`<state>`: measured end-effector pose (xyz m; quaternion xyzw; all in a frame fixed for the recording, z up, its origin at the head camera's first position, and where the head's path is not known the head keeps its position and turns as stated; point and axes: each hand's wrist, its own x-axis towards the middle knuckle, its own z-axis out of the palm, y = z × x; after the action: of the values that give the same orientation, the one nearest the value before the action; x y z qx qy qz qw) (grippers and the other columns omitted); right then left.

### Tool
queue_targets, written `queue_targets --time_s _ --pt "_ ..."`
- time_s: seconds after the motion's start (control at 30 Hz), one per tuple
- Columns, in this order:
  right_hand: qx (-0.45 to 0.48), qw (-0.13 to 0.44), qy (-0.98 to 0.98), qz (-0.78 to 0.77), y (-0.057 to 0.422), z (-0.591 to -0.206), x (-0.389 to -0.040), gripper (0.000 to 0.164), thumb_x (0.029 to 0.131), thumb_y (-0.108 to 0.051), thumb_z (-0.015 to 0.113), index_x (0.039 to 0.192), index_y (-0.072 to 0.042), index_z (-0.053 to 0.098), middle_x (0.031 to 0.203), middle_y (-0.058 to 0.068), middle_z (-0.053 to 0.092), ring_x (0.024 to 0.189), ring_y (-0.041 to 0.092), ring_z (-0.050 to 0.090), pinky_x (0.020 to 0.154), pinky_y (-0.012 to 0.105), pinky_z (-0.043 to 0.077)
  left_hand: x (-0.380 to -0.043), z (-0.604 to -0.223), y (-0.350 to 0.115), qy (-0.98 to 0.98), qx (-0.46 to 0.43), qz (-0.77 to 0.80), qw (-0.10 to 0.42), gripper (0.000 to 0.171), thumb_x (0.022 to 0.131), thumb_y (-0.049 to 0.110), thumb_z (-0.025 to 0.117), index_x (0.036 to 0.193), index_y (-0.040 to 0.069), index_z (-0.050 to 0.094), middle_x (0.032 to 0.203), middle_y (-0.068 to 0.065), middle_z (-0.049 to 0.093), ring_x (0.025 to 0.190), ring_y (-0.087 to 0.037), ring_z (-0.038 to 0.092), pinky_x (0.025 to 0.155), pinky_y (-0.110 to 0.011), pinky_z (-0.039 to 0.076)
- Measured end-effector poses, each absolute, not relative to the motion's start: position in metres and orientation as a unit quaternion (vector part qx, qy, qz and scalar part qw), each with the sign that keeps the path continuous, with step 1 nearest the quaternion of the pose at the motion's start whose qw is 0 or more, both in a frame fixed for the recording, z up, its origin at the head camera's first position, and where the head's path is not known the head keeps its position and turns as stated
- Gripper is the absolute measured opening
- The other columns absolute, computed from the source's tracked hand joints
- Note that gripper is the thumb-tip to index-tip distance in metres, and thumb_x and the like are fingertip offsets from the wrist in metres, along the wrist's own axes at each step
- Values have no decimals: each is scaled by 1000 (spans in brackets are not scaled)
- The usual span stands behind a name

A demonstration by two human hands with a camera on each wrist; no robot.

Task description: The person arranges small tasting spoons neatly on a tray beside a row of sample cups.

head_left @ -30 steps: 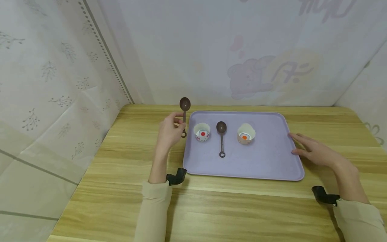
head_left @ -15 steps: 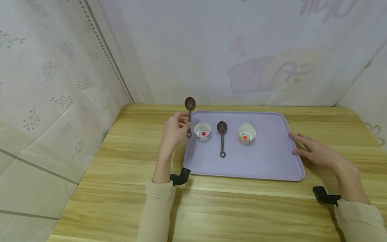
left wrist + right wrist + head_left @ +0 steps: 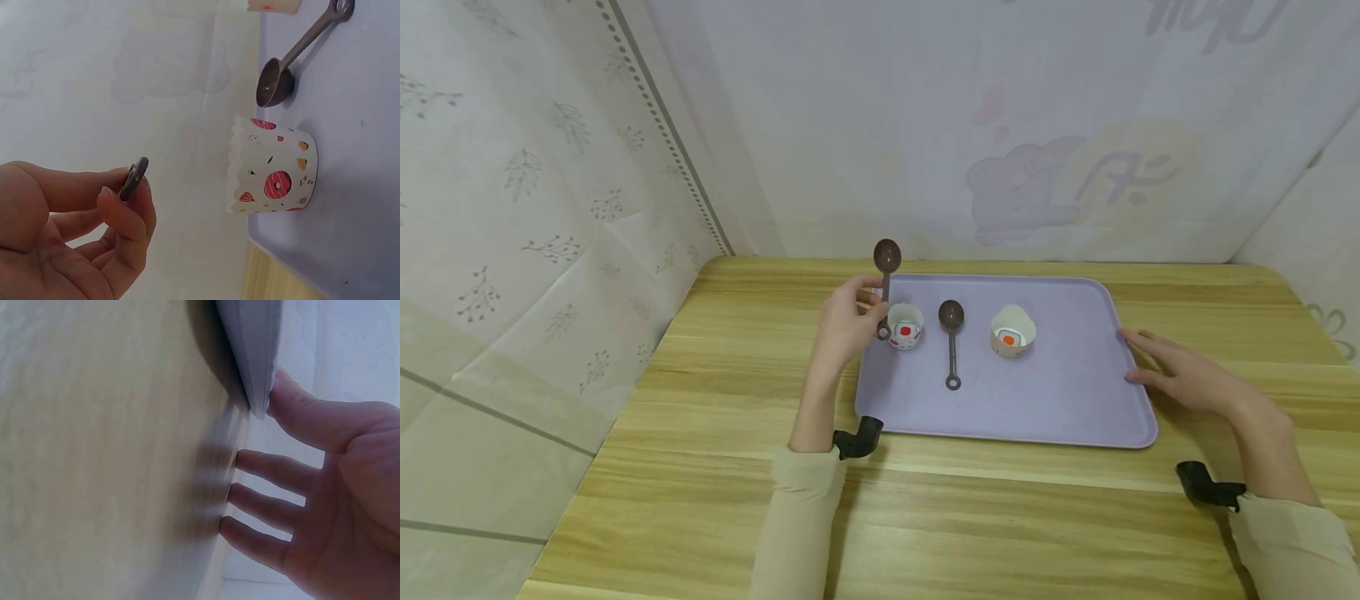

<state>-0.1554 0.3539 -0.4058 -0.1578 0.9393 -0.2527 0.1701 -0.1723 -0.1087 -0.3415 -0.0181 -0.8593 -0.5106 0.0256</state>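
My left hand [image 3: 848,323] pinches a brown measuring spoon [image 3: 887,257] by its handle, bowl upward, over the left end of a lilac tray [image 3: 1075,408]. In the left wrist view only the ringed handle end [image 3: 134,179] shows between thumb and fingers. Just right of that hand stands a paper baking cup [image 3: 906,327] with a red-and-white piece inside. A second brown measuring spoon [image 3: 952,317] lies mid-tray, and another paper cup [image 3: 1012,332] with an orange piece is right of it. My right hand [image 3: 1187,371] touches the tray's right edge, thumb at the rim, fingers straight.
The tray rests on a wood-grain table [image 3: 1000,517]. Behind the table hangs a pale printed cloth [image 3: 850,125], with a patterned curtain [image 3: 512,208] along the left. Black camera mounts [image 3: 859,438] are worn at both wrists.
My left hand has carried the upright measuring spoon to the right, from beside the tray to over its left end, close to the left cup. My right hand stays at the tray's edge.
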Motion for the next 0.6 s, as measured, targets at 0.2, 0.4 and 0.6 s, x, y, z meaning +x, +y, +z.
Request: queue_targets --time_s 0.2,0.4,0.6 --pt "-161 170 938 -256 354 -406 -156 72 105 -29 56 158 2 19 153 46 12 137 67 15 104 77 18 -173 -342 -106 -854 -21 -520 21 36 95 1 64 131 2 63 99 -15 64 82 -26 64 64 -29 53" --pt "-161 172 936 -262 353 -405 -156 72 105 -28 56 158 3 18 153 46 11 137 66 13 105 77 17 -173 -343 -102 -851 -22 -525 21 36 95 1 65 131 2 63 100 -15 65 82 -25 63 64 -28 53" --pt "-159 174 938 -256 353 -405 -156 72 105 -29 55 158 2 18 153 46 11 138 66 13 104 77 17 -173 -344 -97 -855 -28 -517 24 35 94 3 65 129 2 64 99 -15 66 83 -26 63 64 -29 52"
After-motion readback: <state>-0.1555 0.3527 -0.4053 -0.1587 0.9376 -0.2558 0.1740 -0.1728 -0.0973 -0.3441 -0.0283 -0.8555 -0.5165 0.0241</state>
